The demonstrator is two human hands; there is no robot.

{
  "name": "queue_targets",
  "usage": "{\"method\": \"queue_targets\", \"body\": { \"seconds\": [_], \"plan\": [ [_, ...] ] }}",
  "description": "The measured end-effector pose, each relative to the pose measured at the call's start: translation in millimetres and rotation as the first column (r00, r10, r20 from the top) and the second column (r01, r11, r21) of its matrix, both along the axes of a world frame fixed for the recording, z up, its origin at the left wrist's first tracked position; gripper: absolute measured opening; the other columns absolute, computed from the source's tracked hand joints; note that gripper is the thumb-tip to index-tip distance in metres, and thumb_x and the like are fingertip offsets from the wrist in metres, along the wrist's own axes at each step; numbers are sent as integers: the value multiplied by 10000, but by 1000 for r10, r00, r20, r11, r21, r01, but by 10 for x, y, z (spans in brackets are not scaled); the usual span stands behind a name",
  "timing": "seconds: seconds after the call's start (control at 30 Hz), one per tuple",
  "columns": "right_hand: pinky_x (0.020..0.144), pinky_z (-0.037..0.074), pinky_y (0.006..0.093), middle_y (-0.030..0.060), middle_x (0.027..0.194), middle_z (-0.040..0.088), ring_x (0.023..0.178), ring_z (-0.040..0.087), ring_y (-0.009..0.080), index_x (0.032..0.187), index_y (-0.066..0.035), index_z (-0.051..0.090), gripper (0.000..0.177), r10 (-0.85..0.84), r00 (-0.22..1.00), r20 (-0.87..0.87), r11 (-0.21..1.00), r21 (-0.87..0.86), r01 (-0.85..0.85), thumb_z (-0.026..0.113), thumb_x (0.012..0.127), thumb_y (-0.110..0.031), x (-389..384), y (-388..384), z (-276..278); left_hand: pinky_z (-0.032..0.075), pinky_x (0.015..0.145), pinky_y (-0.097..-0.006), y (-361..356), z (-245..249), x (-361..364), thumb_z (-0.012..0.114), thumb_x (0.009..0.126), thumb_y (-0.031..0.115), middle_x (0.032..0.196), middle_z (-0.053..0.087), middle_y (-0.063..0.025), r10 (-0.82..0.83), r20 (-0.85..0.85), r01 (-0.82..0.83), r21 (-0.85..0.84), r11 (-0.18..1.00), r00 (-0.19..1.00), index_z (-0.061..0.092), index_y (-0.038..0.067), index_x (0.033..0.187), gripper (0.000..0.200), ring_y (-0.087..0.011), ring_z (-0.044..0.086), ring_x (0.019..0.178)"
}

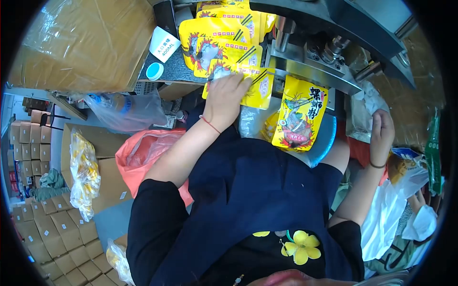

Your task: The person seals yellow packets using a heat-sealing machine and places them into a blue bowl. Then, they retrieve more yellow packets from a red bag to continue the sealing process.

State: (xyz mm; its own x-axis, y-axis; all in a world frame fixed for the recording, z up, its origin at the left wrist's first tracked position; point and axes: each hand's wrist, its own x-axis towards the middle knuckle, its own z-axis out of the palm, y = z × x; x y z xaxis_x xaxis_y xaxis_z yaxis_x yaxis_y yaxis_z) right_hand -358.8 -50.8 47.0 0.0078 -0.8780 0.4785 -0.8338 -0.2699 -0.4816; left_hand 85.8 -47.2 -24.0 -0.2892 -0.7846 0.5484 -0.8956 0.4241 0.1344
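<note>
My left hand lies on the nearest yellow pouch of an overlapping row of yellow printed pouches, its fingers bent over the pouch's edge. Another yellow pouch with black characters stands at the metal machine's front edge, under its bar, above my lap. To the right, my right hand is raised beside a clear plastic bag, its fingers together; whether it grips the bag is not clear. A blue-edged tray shows behind the standing pouch.
A large cardboard box is at the upper left. Near it are a white labelled card and a small teal-lidded jar. A pink bag hangs at left, with stacked cartons beyond. White bags lie at right.
</note>
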Motion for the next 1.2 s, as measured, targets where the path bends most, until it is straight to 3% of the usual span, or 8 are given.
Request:
{"method": "queue_targets", "body": {
  "seconds": [0.1,0.13,0.33,0.73,0.87,0.97,1.13,1.2],
  "plan": [
    [919,459,355,176,1090,633,1016,611,305,1168,25,620,317,242,963,114,969,23,-246,426,1060,-201,426,114,61,535,805,-412,95,79,12,584,916,50,1013,704,-212,33,-467,46,157,987,883,658,14,1149,247,-376,677,941],
    [932,458,373,180,1120,627,1046,608,322,1171,22,619,270,344,939,29,938,44,-345,470,1029,-153,575,134,85,539,778,-371,125,83,-50,602,955,81,976,723,-184,128,-737,225,360,905,664,688,5,1095,181,-333,705,897],
    [715,500,281,99,914,659,789,637,169,1040,3,658,177,440,746,500,855,20,-518,713,899,-89,1162,223,242,524,638,-261,377,361,-724,755,909,232,801,734,-113,112,-711,465,562,684,694,748,13,980,230,-122,719,692],
    [827,512,414,180,1037,660,969,647,360,1083,-13,651,231,445,895,-33,881,195,-431,555,1010,-210,771,87,265,518,990,-326,560,195,-1292,674,976,122,1227,696,-100,560,-814,975,219,48,155,607,-13,1293,350,-173,675,1085],
    [836,515,453,242,1105,659,1024,650,405,1120,-37,662,258,-71,800,-596,927,256,273,654,920,-198,7,-125,176,537,978,-349,306,112,-1224,632,918,-20,1217,701,-127,543,-837,950,220,222,67,609,-24,1279,361,-203,692,1079],
    [818,526,442,216,1062,674,969,662,398,1114,-42,661,290,187,864,-468,821,558,125,710,856,-164,-253,-369,53,560,952,-378,58,229,-1138,608,908,-41,1179,706,-164,616,-787,945,225,237,33,610,-59,1243,336,-246,710,1048],
    [830,497,453,232,967,643,911,619,429,1035,-2,636,244,237,931,-277,919,375,-122,674,810,-88,-379,-359,-200,555,939,-377,-38,127,-1088,666,917,3,1248,656,-167,477,-879,909,213,359,18,510,-42,1344,457,-234,705,1023],
    [841,494,448,228,998,624,906,609,427,1036,10,622,210,254,939,-233,941,284,-184,635,831,-36,-425,-312,-257,547,921,-391,-72,210,-806,754,898,141,1271,612,-167,215,-815,445,492,748,539,425,-38,1391,620,-255,675,1071]
  ]
}}
